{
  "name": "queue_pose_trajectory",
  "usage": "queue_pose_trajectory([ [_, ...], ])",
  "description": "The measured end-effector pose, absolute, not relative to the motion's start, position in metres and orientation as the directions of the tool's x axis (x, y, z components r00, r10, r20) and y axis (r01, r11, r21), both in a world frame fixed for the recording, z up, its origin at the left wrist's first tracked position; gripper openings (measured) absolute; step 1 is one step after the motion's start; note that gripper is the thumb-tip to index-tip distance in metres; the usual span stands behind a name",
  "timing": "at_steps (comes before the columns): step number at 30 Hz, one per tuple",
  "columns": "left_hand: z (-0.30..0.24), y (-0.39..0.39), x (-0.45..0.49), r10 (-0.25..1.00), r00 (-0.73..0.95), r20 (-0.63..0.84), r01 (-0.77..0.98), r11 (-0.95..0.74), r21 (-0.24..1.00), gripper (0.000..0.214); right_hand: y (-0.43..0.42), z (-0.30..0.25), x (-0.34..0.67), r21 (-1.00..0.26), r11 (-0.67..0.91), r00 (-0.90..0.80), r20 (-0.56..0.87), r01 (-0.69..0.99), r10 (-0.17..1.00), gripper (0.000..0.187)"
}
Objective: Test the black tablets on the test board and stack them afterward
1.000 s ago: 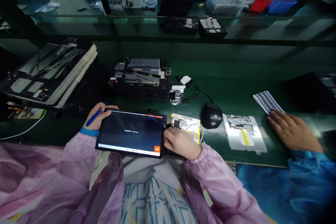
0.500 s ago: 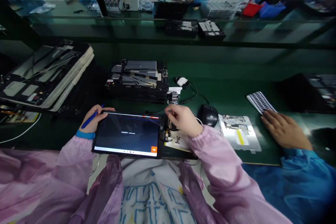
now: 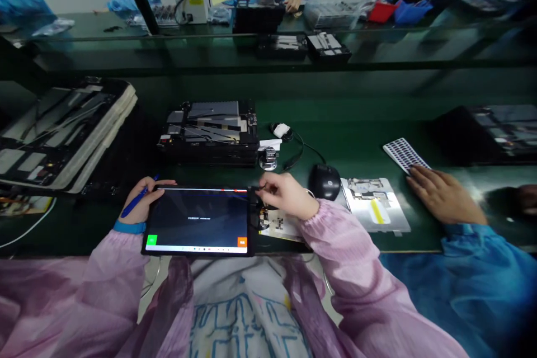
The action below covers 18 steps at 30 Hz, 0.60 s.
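A black tablet (image 3: 197, 221) with a lit dark screen lies at the near edge of the green bench. My left hand (image 3: 140, 198) grips its upper left corner, fingers curled, with a blue pen (image 3: 136, 197) held in the same hand. My right hand (image 3: 285, 194) is at the tablet's upper right corner, fingers pinched on a thin dark cable there. Under that hand lies a small circuit board (image 3: 279, 224) beside the tablet.
A black mouse (image 3: 324, 181) and a silver metal plate (image 3: 375, 204) sit to the right. A co-worker's hand (image 3: 440, 193) in a blue sleeve rests by a keypad sheet (image 3: 403, 154). Stacked tablet trays (image 3: 210, 131) stand behind; more trays (image 3: 59, 128) at left.
My right hand rose from the tablet's right edge to its upper right corner. A green button appeared at the lower left of the screen. The view shifted slightly.
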<state>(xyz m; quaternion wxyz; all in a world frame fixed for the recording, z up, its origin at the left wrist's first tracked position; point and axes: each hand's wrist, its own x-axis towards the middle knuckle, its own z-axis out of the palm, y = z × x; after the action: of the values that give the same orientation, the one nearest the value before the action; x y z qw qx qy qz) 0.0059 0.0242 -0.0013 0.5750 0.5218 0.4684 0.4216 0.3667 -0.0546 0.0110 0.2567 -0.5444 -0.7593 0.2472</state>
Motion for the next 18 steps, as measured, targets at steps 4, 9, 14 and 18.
queue_pose_trajectory([
  [4,0.000,0.025,0.009,0.978,0.178,-0.108,0.037,0.103,0.994,0.037,-0.079,0.007,0.365,-0.706,0.377,-0.307,0.233,0.599,0.923,0.017],
  [9,0.002,0.023,0.012,0.981,0.152,-0.118,0.034,0.114,0.993,0.039,-0.099,-0.003,0.357,-0.693,0.396,-0.285,0.278,0.603,0.918,0.015],
  [14,0.004,0.022,0.014,0.980,0.132,-0.148,0.026,0.146,0.989,0.041,-0.114,-0.007,0.354,-0.768,0.343,-0.319,0.190,0.541,0.928,0.015],
  [18,0.005,0.022,0.016,0.978,0.134,-0.158,0.010,0.158,0.987,0.040,-0.118,-0.012,0.354,-0.805,0.322,-0.266,0.211,0.498,0.940,0.015],
])
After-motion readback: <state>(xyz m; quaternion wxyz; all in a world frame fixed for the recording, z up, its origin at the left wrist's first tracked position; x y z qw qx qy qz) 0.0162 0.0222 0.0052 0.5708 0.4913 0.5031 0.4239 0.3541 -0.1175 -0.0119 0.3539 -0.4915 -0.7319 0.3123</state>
